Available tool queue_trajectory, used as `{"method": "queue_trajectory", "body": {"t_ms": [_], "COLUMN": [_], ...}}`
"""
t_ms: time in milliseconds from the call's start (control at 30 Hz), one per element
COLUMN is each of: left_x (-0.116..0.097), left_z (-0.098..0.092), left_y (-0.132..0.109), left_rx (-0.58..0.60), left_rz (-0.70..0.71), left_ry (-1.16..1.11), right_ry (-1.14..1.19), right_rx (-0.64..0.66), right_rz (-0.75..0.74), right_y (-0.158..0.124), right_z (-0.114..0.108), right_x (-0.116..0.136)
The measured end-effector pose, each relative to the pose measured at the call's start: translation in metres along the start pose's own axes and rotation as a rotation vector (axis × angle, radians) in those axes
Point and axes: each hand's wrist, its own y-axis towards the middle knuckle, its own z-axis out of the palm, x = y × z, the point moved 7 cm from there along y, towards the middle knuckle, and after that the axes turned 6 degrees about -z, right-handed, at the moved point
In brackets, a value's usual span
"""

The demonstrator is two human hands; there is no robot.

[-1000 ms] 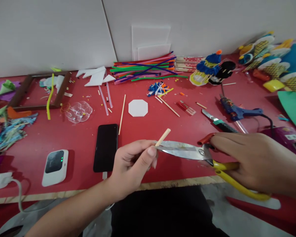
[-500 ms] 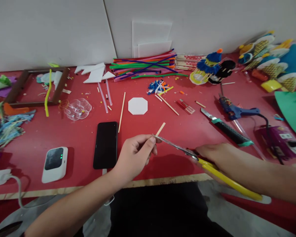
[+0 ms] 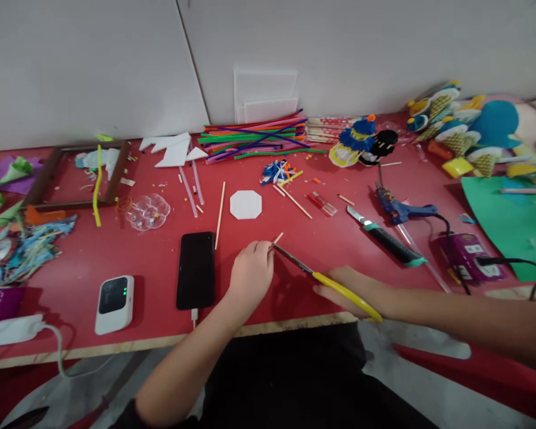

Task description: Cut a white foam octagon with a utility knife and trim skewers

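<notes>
Between the pinched fingers of my left hand (image 3: 251, 275) is a thin wooden stick (image 3: 278, 238), its tip showing past the fingertips. My right hand (image 3: 355, 289) grips yellow-handled scissors (image 3: 339, 290), whose blades reach left to the stick beside my left fingertips. Whether the blades are fully closed on it I cannot make out. Just beyond my hands, a white octagonal piece (image 3: 245, 205) lies flat on the red table. One thin stick (image 3: 220, 215) rests left of the octagon, and another stick (image 3: 296, 201) rests to its right.
A phone (image 3: 195, 271) and a white device (image 3: 115, 304) lie on the left. To the right are a utility knife (image 3: 386, 238), a blue glue gun (image 3: 402, 208) and a purple power strip (image 3: 469, 256). Pipe cleaners (image 3: 254, 140) are heaped by the wall.
The view has shifted slightly. My left hand has turned so its back shows more, and less of the stick sticks out. The scissors have moved left with my right hand.
</notes>
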Motion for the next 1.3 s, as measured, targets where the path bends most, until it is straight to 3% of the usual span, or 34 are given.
{"method": "queue_trajectory", "body": {"t_ms": [133,300,500,800,1100,1300], "left_x": [0.006,0.011,0.012,0.006,-0.001,-0.002], "left_z": [0.000,-0.006,-0.005,-0.005,-0.005,0.000], "left_y": [0.002,0.001,0.000,0.003,-0.004,-0.006], "left_rx": [-0.089,-0.180,-0.212,-0.246,-0.344,-0.338], "left_rz": [0.025,0.070,0.127,0.207,0.177,0.198], "left_ry": [-0.018,-0.022,-0.020,-0.010,0.118,0.118], "right_ry": [-0.036,-0.035,0.035,0.173,0.232,0.191], "right_rx": [-0.002,0.039,-0.010,0.089,0.244,0.224], "right_rz": [0.027,-0.112,-0.050,0.065,0.132,0.206], "right_y": [0.002,0.002,-0.006,-0.004,-0.001,0.000], "right_z": [-0.001,-0.009,-0.002,-0.005,-0.003,-0.007], "right_x": [0.011,0.035,0.029,0.027,0.025,0.029]}}
